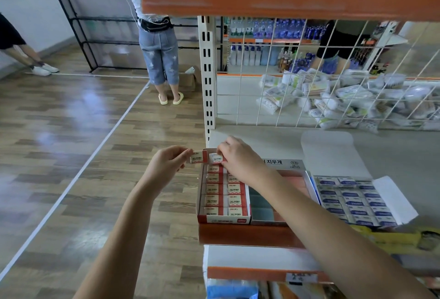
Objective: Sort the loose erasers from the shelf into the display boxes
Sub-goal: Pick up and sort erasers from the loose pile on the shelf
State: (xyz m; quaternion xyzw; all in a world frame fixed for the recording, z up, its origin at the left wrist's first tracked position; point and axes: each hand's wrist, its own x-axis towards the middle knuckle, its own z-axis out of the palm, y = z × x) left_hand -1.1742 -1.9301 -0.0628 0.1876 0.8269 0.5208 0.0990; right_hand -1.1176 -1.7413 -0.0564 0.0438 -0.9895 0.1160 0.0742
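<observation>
On the shelf (381, 146), the red box (223, 219) holds two columns of red-and-white erasers, nearly full; at its 3 o'clock, the blue box (390, 194) is packed with blue-labelled erasers. The left hand (166, 165) pinches one eraser (198, 157) in its fingers (185, 153), just off the red box's far left corner. The right hand (240, 158) grips a second eraser (215, 158) over the box's back row, its fingers closed on it.

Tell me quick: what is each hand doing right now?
Left hand: closed on a red-and-white 2B eraser, held beside the box.
Right hand: pinching a second 2B eraser at the back of the red display box.
</observation>
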